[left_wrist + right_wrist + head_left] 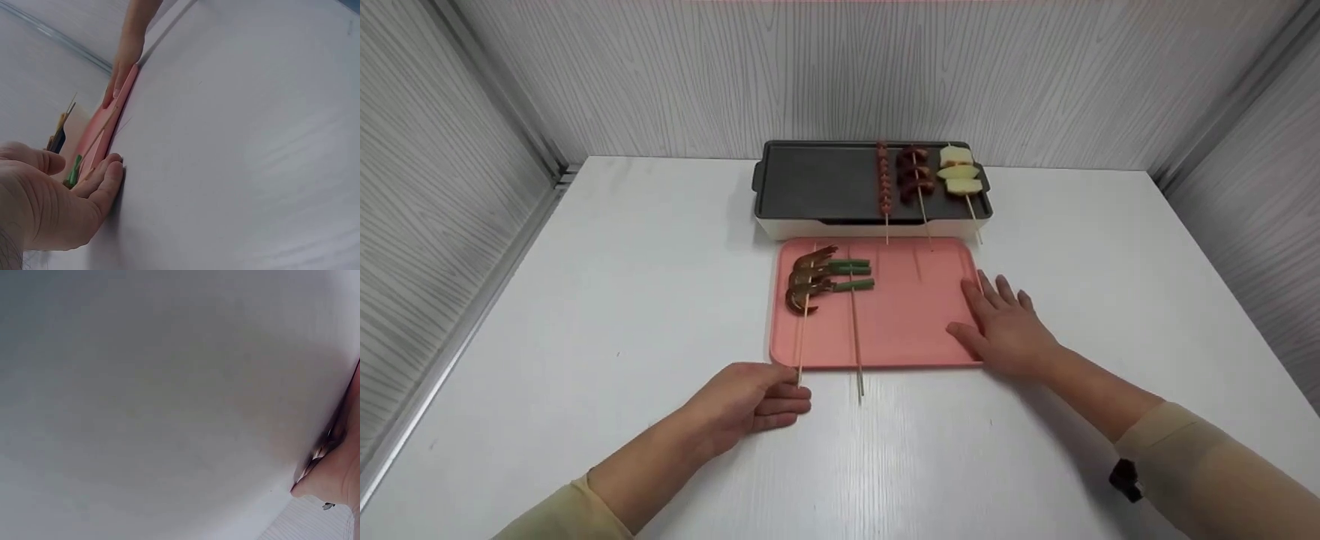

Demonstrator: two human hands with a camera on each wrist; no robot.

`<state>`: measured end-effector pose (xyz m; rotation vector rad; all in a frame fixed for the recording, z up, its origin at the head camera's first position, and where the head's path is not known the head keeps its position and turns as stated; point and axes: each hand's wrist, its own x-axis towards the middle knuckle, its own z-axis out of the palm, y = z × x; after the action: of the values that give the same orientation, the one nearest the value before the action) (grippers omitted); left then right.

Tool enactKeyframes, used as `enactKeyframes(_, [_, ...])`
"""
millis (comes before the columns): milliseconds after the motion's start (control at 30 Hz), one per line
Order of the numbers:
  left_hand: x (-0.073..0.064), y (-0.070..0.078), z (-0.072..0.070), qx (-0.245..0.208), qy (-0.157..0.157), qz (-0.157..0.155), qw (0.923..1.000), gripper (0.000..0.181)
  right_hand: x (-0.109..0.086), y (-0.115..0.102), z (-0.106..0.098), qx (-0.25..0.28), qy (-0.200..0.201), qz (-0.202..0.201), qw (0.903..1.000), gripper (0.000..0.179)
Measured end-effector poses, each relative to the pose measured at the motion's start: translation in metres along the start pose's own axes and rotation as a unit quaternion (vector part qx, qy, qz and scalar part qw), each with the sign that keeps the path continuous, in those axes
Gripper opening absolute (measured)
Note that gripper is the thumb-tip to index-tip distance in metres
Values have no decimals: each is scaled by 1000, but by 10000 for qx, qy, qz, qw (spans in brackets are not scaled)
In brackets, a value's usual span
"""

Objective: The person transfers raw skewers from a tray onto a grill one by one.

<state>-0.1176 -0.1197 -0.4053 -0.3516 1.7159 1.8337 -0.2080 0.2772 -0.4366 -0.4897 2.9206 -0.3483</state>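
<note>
A shrimp skewer (804,289) lies on the left side of a pink tray (915,322), its bare stick reaching past the front rim. At that stick's lower end is my left hand (761,401), fingers fairly straight and touching the stick. The left wrist view shows the thumb (53,163) apart from the other fingers. Beside the shrimp lies a skewer of green stalk pieces (853,285), its stick also overhanging the front. My right hand (1009,330) rests on the tray's right edge with fingers spread, holding nothing.
Behind the tray stands a flat black grill plate (817,180) on a white base. On its right half lie a thin red skewer (883,180), a skewer of dark reddish pieces (916,176) and one of pale yellow-white slices (960,172). Their sticks overhang the front. Panelled walls (840,75) enclose the table.
</note>
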Motion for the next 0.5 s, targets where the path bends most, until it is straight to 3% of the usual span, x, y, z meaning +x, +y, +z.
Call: enactKeyframes(500, [6, 4, 4, -345, -115, 115, 9993, 33, 1, 2, 0, -18, -3, -9, 10000, 90])
